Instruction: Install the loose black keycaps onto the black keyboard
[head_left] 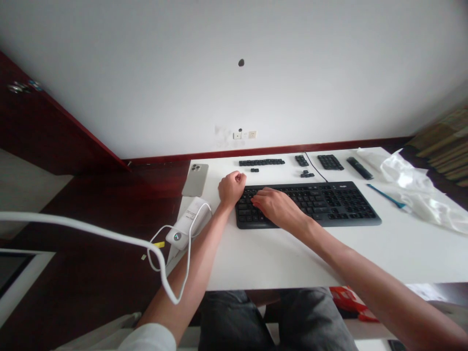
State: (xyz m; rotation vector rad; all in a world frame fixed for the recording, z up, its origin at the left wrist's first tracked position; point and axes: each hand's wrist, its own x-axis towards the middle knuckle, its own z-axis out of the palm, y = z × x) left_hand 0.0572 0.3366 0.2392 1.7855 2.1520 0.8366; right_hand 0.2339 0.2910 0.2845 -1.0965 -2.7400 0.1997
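Note:
A black keyboard (310,207) lies flat on the white table in front of me. My left hand (231,189) is curled into a fist at the keyboard's upper left corner; whatever its fingers hold, if anything, is hidden. My right hand (273,205) reaches over the left part of the keyboard, fingers bent together with their tips down on the keys. What lies under those fingertips cannot be seen. Behind the keyboard are a long row of loose black keycaps (262,162) and a pair of keycaps (255,170).
More keycaps stand in a small group (302,160), a cluster (307,174) and a block (330,162). To the right lie a black brush-like object (359,168), a blue tool (386,196) and white plastic wrapping (413,180). Leftward are a phone (195,180), a white device (188,222) and its cable (109,234).

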